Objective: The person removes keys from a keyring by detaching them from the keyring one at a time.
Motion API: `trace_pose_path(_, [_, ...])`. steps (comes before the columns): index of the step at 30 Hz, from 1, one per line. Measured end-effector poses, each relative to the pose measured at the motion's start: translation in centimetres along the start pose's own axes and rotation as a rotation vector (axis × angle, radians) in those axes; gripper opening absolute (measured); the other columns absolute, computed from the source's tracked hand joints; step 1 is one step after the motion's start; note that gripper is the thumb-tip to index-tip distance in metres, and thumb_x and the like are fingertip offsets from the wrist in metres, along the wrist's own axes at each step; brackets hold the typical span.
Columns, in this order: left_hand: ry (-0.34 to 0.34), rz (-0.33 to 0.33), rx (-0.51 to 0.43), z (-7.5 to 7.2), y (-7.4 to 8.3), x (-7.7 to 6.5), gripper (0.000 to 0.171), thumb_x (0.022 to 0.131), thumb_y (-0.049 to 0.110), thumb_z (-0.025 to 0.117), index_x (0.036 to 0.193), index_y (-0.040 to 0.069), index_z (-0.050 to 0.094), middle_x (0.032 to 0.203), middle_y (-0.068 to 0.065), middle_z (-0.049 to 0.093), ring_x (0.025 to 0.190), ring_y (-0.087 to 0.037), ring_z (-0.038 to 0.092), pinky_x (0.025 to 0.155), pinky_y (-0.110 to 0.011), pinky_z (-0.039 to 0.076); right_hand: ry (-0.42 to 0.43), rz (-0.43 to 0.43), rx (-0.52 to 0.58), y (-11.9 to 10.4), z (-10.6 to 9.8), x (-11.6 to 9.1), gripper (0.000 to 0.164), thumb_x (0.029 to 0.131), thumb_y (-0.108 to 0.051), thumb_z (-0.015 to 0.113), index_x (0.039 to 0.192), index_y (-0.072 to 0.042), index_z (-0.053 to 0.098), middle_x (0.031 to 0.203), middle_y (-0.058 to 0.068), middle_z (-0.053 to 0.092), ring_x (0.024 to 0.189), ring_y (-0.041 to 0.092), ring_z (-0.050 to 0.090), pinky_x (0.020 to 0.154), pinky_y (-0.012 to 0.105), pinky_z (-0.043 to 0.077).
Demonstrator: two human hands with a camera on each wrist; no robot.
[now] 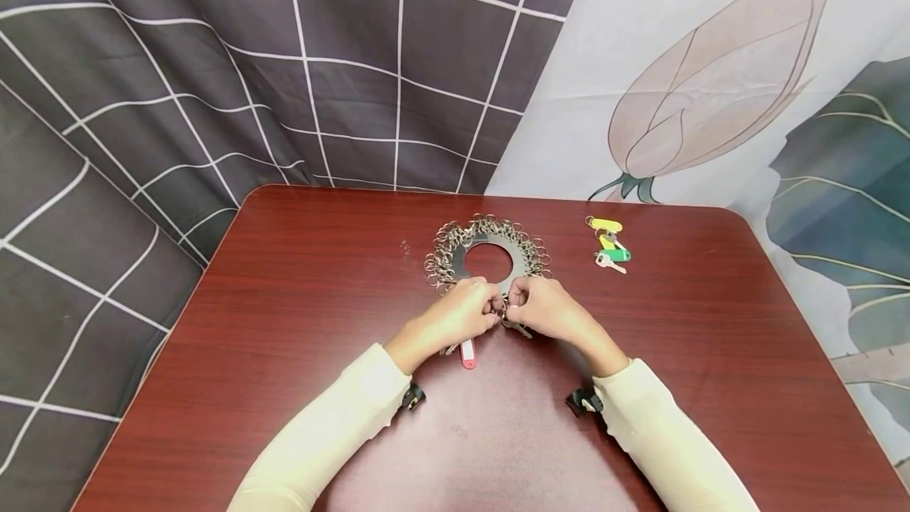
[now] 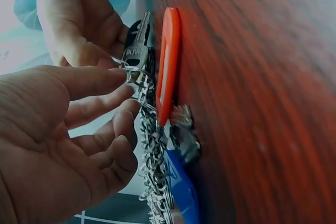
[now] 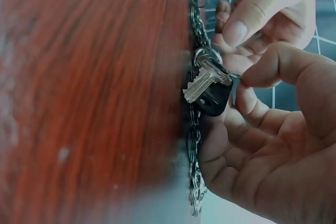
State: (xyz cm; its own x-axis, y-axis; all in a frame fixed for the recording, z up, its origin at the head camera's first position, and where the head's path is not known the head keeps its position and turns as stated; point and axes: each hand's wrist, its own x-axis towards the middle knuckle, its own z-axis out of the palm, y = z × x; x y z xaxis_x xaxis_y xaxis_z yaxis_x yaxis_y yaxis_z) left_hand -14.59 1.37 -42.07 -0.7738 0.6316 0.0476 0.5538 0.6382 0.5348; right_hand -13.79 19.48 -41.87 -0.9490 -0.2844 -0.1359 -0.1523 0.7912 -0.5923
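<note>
A flat grey ring (image 1: 519, 261), edged with many small metal clips and loops, lies on the table in the head view. Both hands meet at its near edge. My right hand (image 1: 550, 308) pinches a thin metal key ring (image 3: 235, 75) carrying a silver key (image 3: 199, 85) and a black tag (image 3: 214, 100). Close against it, my left hand (image 1: 462, 310) pinches at a small metal clip on the ring's edge; its fingertips partly hide the clip. Just beside the left hand lie a red key tag (image 2: 168, 61) and a blue key tag (image 2: 182, 187), with more keys near them.
Toward the right rear of the reddish-brown table (image 1: 320, 275) lie a yellow tag (image 1: 606, 224), a green tag (image 1: 613, 255) and a loose-looking silver key (image 1: 607, 261). A dark checked curtain (image 1: 355, 101) and a flower-patterned cloth (image 1: 569, 133) hang behind the table.
</note>
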Motion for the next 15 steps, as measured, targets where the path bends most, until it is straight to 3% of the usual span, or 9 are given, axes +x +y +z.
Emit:
trace_pose_path(11, [0.0,-0.042,-0.031,0.2,0.1,0.8,0.021,0.082,0.018,0.073,0.096,0.008,0.062,0.08,-0.004,0.064,0.075,-0.013,0.056,0.072,-0.028,0.051,0.046,-0.005,0.056,0.8,-0.5,0.3,0.009,0.071,-0.014,0.067,0.073,-0.014,0.058,0.065,-0.001,0.056,0.062,0.015,0.051,0.057,0.03,0.041])
trace_pose_path(15, [0.007,-0.053,-0.031,0.4,0.3,1.1,0.021,0.081,0.022,0.075,0.091,0.009,0.062,0.079,-0.001,0.061,0.076,-0.014,0.057,0.071,-0.029,0.051,0.053,0.005,0.079,0.9,-0.6,0.4,0.009,0.072,-0.014,0.067,0.074,-0.015,0.058,0.068,0.0,0.058,0.065,0.016,0.052,0.059,0.03,0.042])
